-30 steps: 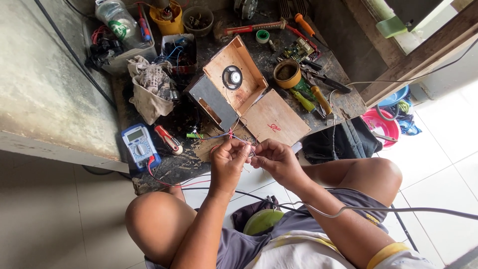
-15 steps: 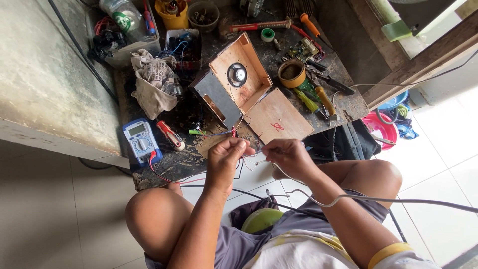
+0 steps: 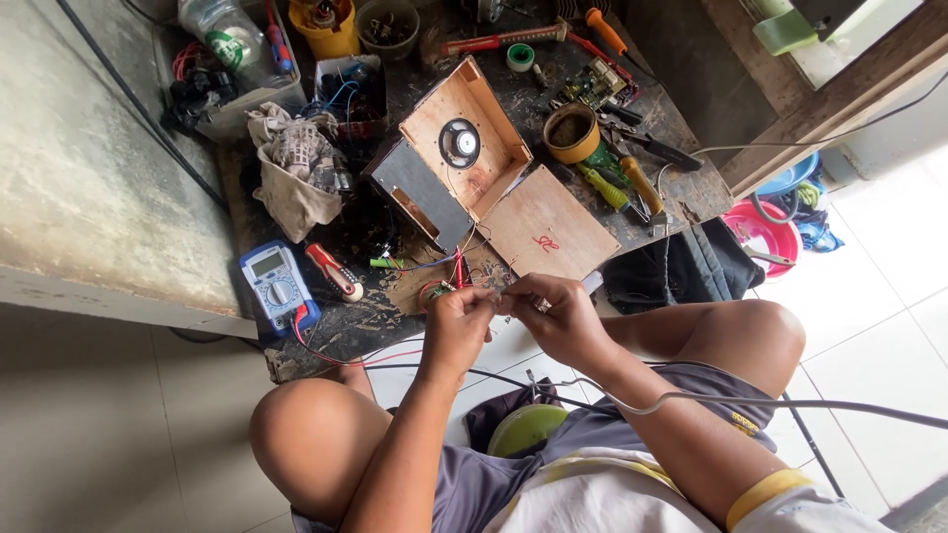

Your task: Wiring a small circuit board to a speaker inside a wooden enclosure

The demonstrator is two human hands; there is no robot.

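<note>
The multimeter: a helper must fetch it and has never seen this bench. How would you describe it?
Start at the open wooden speaker box in the middle of the dark work board. Go towards the near left corner: the multimeter lies there beside a red-handled tool. It alone is blue, with a screen and round dial.

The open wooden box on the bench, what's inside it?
Inside the wooden box, a round black speaker sits on the plywood floor, with thin wires running out toward the hands. Anything beneath the speaker or behind the grey panel is hidden.
</note>
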